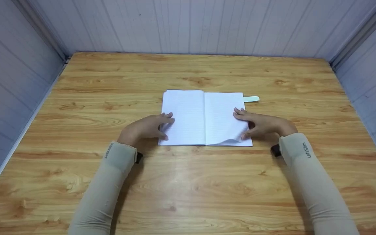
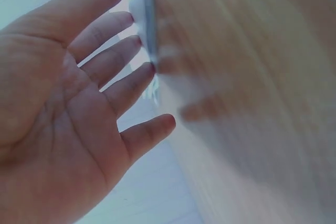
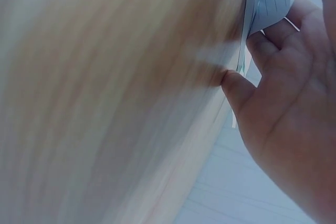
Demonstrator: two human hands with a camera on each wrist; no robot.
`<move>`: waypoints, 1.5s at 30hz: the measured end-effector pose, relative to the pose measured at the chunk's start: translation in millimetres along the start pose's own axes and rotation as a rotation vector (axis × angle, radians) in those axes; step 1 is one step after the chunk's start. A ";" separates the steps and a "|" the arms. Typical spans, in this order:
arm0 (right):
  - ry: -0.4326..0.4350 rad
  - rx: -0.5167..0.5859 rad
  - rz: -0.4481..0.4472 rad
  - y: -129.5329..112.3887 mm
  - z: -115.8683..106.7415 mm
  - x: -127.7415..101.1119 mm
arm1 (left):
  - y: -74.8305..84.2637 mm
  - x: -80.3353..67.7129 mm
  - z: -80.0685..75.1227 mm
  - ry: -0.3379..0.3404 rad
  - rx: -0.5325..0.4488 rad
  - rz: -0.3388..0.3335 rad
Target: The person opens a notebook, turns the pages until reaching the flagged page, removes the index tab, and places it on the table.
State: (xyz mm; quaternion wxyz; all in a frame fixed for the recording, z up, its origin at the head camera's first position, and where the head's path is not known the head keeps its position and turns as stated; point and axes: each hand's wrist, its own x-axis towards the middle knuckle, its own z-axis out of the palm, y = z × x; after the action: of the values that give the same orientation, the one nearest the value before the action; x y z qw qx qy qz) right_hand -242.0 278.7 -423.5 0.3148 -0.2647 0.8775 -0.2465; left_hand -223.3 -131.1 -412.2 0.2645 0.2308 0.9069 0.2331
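Note:
An open notebook with lined white pages lies flat on the wooden table. My left hand is at its left edge, fingers and thumb spread over the page margin. In the left wrist view, the palm of that left hand faces the camera with loosely straight fingers beside the notebook's edge. On the right side, my right hand touches the right page, thumb apart from the fingers. The lower corner of this page bends up near the thumb. From the right wrist, the curved lined page shows against my fingers.
A pale green strip sticks out from the notebook's upper right edge. The wooden table extends around the notebook on all sides. White panelled walls stand at the back, left and right.

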 end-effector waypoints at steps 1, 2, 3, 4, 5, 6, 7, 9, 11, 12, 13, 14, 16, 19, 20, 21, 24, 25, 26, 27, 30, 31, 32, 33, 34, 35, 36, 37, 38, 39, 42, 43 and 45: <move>-0.001 0.001 0.005 -0.3 -0.3 0.0 | 1.1 0.2 -0.3 -0.002 0.007 -0.002; -0.002 0.003 0.009 -0.7 -0.6 -0.1 | 2.2 0.4 -0.7 -0.004 0.011 -0.001; -0.003 0.005 0.016 -0.9 -0.8 0.0 | 3.6 0.6 -1.2 -0.005 0.016 -0.001; -0.003 0.007 0.022 -1.1 -0.9 0.1 | 5.2 0.9 -1.7 -0.004 0.021 -0.001; -0.004 0.007 0.028 -1.2 -1.0 0.3 | 6.9 1.0 -2.2 -0.001 0.025 0.000; -0.004 0.007 0.032 -1.1 -1.0 0.4 | 8.5 1.4 -2.6 0.005 0.037 0.003; -0.003 0.005 0.025 -1.2 -0.9 0.5 | 10.2 1.8 -2.9 0.014 0.047 0.011; 0.000 -0.004 0.005 -1.3 -0.9 0.6 | 13.2 2.9 -2.9 0.042 0.072 0.029; 0.003 -0.010 -0.018 -1.2 -0.8 0.4 | 16.5 4.5 -2.1 0.077 0.093 0.049; 0.005 -0.012 -0.028 -1.0 -0.9 0.3 | 18.2 5.6 -1.5 0.096 0.101 0.061; 0.006 -0.014 -0.038 -1.0 -0.9 0.2 | 20.1 6.6 -0.9 0.116 0.101 0.074; 0.008 -0.013 -0.038 -0.7 -0.9 0.1 | 22.3 7.8 -0.2 0.136 0.096 0.084; 0.008 -0.010 -0.035 -0.1 -0.9 0.1 | 27.6 11.0 1.5 0.176 0.088 0.108; 0.007 -0.013 -0.025 -0.3 -0.8 0.3 | 36.6 16.9 4.6 0.232 0.068 0.154; 0.006 -0.014 -0.022 -0.5 -0.8 0.4 | 40.1 19.1 5.7 0.247 0.063 0.169; 0.004 -0.015 -0.017 -0.7 -0.8 0.4 | 43.6 21.5 7.1 0.264 0.061 0.187; 0.003 -0.016 -0.009 -1.2 -0.7 0.6 | 55.3 28.0 11.7 0.303 0.037 0.231; 0.003 -0.015 -0.004 -1.2 -0.7 0.7 | 59.5 30.3 13.4 0.314 0.029 0.247; 0.002 -0.013 -0.003 -1.2 -0.7 1.0 | 63.7 32.5 15.1 0.323 0.021 0.265; 0.002 -0.012 -0.003 -1.3 -0.7 1.2 | 67.8 34.5 16.9 0.329 0.011 0.281; 0.002 -0.008 -0.002 -1.7 -0.5 2.1 | 79.7 40.7 22.2 0.341 -0.014 0.330; 0.003 -0.008 0.001 -1.6 -0.5 2.5 | 83.3 42.8 24.1 0.341 -0.017 0.344; 0.002 -0.008 0.003 -1.5 -0.4 2.7 | 86.9 45.0 26.1 0.339 -0.018 0.356; 0.002 -0.009 0.004 -1.5 -0.4 2.9 | 90.6 47.1 27.8 0.337 -0.019 0.366; 0.003 -0.008 0.007 -1.3 -0.4 3.1 | 94.3 49.2 29.7 0.334 -0.014 0.374; 0.003 -0.006 0.010 -1.0 -0.3 3.3 | 97.9 51.2 31.4 0.327 -0.007 0.379; 0.004 -0.006 0.010 -0.9 -0.3 3.2 | 101.4 53.0 33.0 0.320 0.001 0.384; 0.005 0.000 0.008 -0.7 -0.3 2.8 | 104.8 54.7 34.5 0.310 0.010 0.386; 0.007 0.005 0.001 -0.5 -0.2 2.5 | 108.1 56.4 35.9 0.299 0.015 0.386; 0.009 0.012 -0.007 -0.3 -0.2 2.0 | 111.3 57.6 37.1 0.288 0.021 0.386; 0.012 0.025 -0.021 0.1 -0.2 1.1 | 118.7 61.8 41.6 0.252 0.031 0.385; 0.012 0.029 -0.026 0.3 -0.2 1.1 | 120.8 62.9 43.2 0.242 0.031 0.383; 0.011 0.027 -0.027 0.6 -0.3 1.4 | 124.3 65.6 46.4 0.227 0.034 0.384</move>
State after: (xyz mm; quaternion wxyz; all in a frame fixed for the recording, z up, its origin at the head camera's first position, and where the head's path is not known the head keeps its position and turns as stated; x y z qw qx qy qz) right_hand -243.4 278.3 -424.3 0.3100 -0.2709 0.8722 -0.2640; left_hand -208.8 15.9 -403.8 0.1075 0.3758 0.8741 0.2885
